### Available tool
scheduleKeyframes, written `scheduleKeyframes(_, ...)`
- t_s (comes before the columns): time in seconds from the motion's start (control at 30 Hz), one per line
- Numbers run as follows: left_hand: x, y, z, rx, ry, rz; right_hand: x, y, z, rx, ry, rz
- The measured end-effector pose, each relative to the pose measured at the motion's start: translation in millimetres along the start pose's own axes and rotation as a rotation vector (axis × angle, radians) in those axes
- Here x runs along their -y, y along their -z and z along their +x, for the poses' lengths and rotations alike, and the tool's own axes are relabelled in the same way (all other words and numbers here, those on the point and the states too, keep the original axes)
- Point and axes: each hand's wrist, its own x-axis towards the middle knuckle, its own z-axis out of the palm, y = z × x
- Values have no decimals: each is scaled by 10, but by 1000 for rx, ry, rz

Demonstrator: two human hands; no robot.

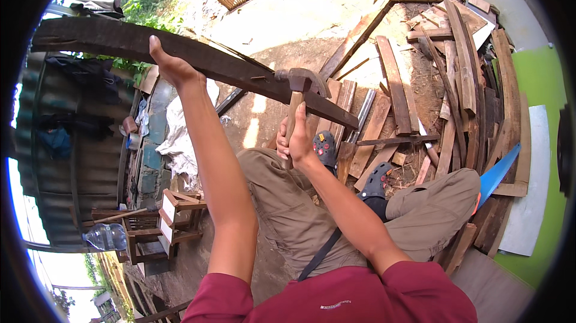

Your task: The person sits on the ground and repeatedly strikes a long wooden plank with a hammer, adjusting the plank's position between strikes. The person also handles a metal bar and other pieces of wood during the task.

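The right hand (295,134) is wrapped around the smooth, pale wooden handle of a claw hammer (294,120), whose dull, worn metal head curves into a claw. The left hand (175,70) grips the dark wooden beam (216,61), a long, square-edged length with rough, dark brown grain; one digit lies along its near face, the others hidden behind it. The hammer stands upright in the right fist, its head in front of the beam toward the far end from the left hand; whether metal touches wood is hard to tell. A thin sliver, perhaps a nail, juts from the beam left of the hammer head.

Below the beam's right end are dark clogs (324,148) with coloured studs, on bare, packed earth (264,104). Right of the beam lies a jumble of weathered planks (393,86), with a blue saw blade (500,173) at its near side. Below the beam's left part are a corrugated metal wall (57,179), a crumpled white cloth (180,137), a small wooden frame (174,218) and a clear plastic bottle (107,236).
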Motion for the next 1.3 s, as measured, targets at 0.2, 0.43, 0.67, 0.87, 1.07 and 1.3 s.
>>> scheduleKeyframes(0.2, -53, 150, -3, 1, -29, -32, 236, -41, -186, -16, 402, 257)
scheduleKeyframes(0.43, -32, 27, -66, 6, -7, -31, -16, 69, -103, -43, 21, -79)
scheduleKeyframes(0.67, -26, 123, -48, -4, -6, -34, 220, -40, -250, -87, 485, 382)
scheduleKeyframes(0.87, -25, 23, -69, 20, 31, -21, 159, 41, -58, 47, 38, -62)
scheduleKeyframes(1.07, -49, 91, -59, 16, -2, -10, 382, -164, -267, -66, 610, 474)
scheduleKeyframes(1.3, -90, 283, -92, 15, 28, 0, 235, 94, -211, -14, -21, 102)
